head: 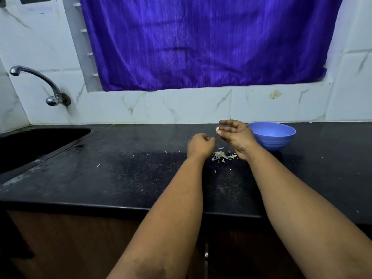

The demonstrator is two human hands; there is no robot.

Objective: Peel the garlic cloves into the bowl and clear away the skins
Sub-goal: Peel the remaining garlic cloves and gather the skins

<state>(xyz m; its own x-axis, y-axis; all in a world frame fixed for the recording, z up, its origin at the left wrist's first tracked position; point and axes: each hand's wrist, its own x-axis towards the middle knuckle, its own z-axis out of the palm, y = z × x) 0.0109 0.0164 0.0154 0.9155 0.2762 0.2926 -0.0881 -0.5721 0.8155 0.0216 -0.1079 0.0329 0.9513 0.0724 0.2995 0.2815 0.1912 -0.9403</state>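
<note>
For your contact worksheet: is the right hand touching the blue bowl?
Cannot tell. In the head view the right hand, pinching a garlic clove, overlaps the blue bowl's left rim, so any gap is hidden.

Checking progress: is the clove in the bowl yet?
Out. The right hand pinches the garlic clove left of the blue bowl.

No text, label, brand, number or sign can be read anywhere in the head view.
</note>
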